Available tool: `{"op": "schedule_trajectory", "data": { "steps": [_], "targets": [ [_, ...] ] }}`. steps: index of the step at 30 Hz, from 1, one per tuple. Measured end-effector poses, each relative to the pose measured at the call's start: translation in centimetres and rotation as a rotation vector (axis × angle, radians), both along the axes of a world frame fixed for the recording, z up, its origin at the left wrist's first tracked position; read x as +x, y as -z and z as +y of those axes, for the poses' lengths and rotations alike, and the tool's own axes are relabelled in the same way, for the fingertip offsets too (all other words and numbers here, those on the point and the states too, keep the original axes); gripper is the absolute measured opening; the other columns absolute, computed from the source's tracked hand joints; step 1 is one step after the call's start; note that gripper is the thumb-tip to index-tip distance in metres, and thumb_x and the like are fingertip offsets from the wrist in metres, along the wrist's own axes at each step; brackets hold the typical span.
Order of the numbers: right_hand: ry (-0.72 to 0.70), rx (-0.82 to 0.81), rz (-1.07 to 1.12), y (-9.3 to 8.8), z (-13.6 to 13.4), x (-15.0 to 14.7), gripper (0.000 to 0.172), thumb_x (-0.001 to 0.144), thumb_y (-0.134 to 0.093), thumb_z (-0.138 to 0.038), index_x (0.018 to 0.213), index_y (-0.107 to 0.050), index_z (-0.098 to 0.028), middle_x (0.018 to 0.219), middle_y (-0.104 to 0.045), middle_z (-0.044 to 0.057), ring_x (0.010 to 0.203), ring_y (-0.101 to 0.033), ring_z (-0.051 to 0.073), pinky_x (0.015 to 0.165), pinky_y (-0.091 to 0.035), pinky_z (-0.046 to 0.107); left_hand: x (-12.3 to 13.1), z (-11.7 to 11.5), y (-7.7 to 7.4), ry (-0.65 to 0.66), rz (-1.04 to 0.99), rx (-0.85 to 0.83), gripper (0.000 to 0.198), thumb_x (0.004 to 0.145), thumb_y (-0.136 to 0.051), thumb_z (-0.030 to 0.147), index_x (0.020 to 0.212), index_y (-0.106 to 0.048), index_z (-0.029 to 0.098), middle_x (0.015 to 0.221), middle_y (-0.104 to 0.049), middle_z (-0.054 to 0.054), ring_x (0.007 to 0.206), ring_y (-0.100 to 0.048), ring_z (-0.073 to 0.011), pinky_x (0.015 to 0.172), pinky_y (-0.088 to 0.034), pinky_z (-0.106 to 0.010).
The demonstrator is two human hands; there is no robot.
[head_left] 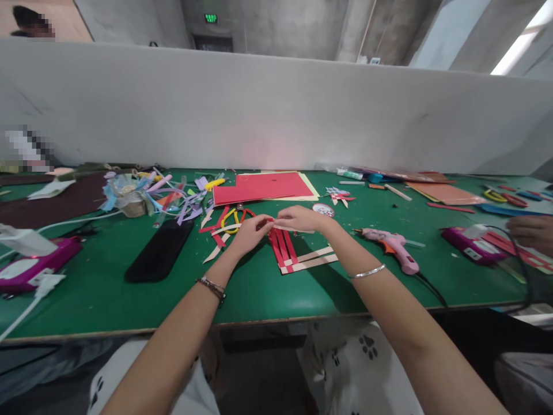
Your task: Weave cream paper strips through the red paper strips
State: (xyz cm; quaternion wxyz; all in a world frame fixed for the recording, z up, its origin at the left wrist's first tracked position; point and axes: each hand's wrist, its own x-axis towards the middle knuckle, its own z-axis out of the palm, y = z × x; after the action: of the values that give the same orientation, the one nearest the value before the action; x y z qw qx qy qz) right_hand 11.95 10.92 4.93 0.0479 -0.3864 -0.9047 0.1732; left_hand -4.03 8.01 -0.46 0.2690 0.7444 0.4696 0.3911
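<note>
Red and cream paper strips (282,248) lie interlaced at one corner on the green table, their loose ends fanning up and to the right. My left hand (253,233) pinches the upper ends of the red strips from the left. Close beside it, my right hand (300,219) is closed with fingertips on the same ends, and a cream strip (302,231) runs out beneath it. The fingers partly hide the exact spot of contact. A pink hot glue gun (395,245) rests right of my right arm. Left of my left hand are yellow-handled scissors (228,222) among loose strips.
Red cardboard sheets (272,187) lie behind my hands. A black phone (159,251), purple paper scraps (190,204) and a magenta power strip (38,265) are leftward. Another power strip (473,245) and another person's hand (533,233) are at right. A grey partition (276,109) rises behind the table.
</note>
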Motion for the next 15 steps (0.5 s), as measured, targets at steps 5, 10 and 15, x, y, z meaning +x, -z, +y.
{"op": "schedule_trajectory", "data": {
  "steps": [5,10,15],
  "targets": [
    [0.115,0.090,0.181,0.5,-0.2,-0.9,0.017,0.076,-0.047,-0.029,0.066,-0.051,-0.015,0.064,-0.053,0.000,0.058,-0.044,0.009,0.053,-0.031,0.020,-0.1,0.4,0.6,-0.014,-0.031,-0.005,0.025,0.074,-0.042,0.031,0.080,-0.057,0.013,0.067,-0.061,-0.003,0.064,-0.057,-0.0160,0.059,-0.043,-0.025],
    [0.081,0.154,0.267,1.5,0.8,-1.5,0.007,0.072,-0.053,-0.021,0.070,-0.055,-0.015,0.068,-0.058,0.001,0.064,-0.049,0.011,0.059,-0.032,0.022,-0.1,0.5,0.6,-0.018,-0.094,-0.040,0.022,0.072,-0.044,0.031,0.075,-0.056,0.014,0.063,-0.060,-0.001,0.061,-0.057,-0.0151,0.058,-0.043,-0.024],
    [0.106,0.205,0.312,1.6,0.7,-1.8,0.008,0.072,-0.053,-0.022,0.068,-0.056,-0.015,0.066,-0.058,0.000,0.065,-0.051,0.011,0.067,-0.031,0.026,0.1,0.5,0.5,-0.016,-0.185,-0.097,0.017,0.069,-0.045,0.029,0.069,-0.054,0.015,0.060,-0.057,0.001,0.058,-0.057,-0.0134,0.057,-0.044,-0.023]
  ]
}}
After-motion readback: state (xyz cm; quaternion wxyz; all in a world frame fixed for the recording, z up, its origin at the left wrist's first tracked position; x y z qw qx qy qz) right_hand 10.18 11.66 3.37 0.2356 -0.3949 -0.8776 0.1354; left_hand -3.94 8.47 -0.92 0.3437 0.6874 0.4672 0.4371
